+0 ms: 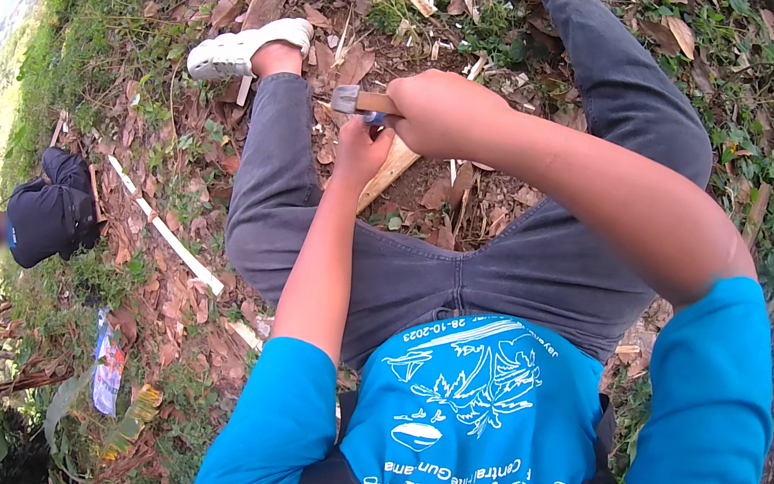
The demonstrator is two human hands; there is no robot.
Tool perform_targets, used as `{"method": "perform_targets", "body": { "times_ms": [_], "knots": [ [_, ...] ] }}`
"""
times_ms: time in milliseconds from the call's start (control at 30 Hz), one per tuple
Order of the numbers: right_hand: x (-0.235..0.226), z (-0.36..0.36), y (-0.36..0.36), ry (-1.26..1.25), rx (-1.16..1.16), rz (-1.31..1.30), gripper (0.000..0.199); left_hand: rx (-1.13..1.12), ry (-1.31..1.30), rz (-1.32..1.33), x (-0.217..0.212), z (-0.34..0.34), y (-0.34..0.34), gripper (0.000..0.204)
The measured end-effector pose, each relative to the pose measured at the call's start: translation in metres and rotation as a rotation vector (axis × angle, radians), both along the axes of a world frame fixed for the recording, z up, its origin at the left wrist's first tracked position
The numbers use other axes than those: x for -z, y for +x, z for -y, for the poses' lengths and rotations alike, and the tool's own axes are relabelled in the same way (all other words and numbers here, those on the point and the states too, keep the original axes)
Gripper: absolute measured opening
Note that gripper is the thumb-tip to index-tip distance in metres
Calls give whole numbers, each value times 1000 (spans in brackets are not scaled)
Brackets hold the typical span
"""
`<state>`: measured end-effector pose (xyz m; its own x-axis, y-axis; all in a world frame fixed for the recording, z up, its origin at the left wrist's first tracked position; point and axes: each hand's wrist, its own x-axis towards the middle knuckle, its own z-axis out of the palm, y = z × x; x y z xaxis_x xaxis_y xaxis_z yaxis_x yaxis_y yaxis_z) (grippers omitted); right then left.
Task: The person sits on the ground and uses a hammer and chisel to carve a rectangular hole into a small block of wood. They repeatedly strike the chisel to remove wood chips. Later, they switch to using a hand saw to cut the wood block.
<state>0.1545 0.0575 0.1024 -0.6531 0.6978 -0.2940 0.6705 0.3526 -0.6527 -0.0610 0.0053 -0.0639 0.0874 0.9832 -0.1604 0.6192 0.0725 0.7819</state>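
My right hand (443, 114) is closed round the wooden handle of a hammer (345, 99), whose grey metal head points left. Just below it, my left hand (362, 152) is curled shut by a small blue and dark piece (375, 120); what its fingers grip is mostly hidden. The two hands are close together, between my spread legs. Under them a pale length of wood (387, 178) slants across the ground, its upper part covered by the hands.
Dry leaves, wood chips and grass cover the ground. A long pale stick (166, 229) lies left of my leg. Farther left, a person in dark clothes (58, 210) is bent low. A plastic wrapper (108, 368) lies at the lower left.
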Motion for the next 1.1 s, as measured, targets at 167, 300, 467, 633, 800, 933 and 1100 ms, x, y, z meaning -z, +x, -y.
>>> {"method": "perform_targets", "body": {
  "times_ms": [167, 300, 467, 633, 800, 933, 1100],
  "knots": [
    [-32, 19, -14, 36, 240, -515, 29, 17, 304, -30, -6, 2, 7, 32],
    [-2, -2, -8, 20, 58, -142, 25, -118, 197, 380, 10, 13, -2, 26],
    [18, 14, -8, -20, 69, -291, 20, 10, 219, 123, -19, 8, 12, 24],
    [-22, 0, -19, 38, 186, -381, 25, 12, 327, 118, -9, 9, 4, 18],
    [14, -17, 4, -15, 48, -143, 22, 101, 148, 173, 4, 2, 4, 16],
    [24, -29, 23, -55, 299, -305, 32, -55, 168, 376, 12, 9, -1, 15],
    [57, -33, 71, -131, 750, -576, 36, 140, -120, -128, -83, -17, 16, 26]
  ]
}}
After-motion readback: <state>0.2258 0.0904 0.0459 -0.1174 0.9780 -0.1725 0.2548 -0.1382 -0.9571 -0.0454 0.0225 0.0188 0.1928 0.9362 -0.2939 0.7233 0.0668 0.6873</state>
